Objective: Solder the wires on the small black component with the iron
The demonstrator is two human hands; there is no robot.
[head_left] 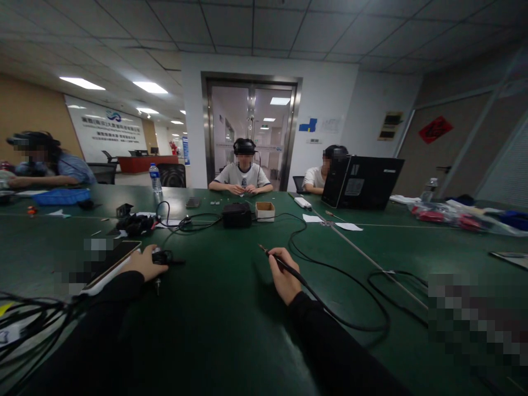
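My right hand is closed around a soldering iron and holds it like a pen. Its metal tip points up and left above the green table, and its black cord loops away to the right. On the left, my left hand is closed on a small black part with a dark end sticking out to the right. A small metal piece shows just below those fingers; whether it belongs to the black part I cannot tell. Beside the left wrist lies a phone, partly covered by the hand and sleeve.
Ahead stand a black box with cords and a small open carton. Dark cables heap at lower left; black parts lie beyond the phone. A computer case stands far right. Several people sit around the table.
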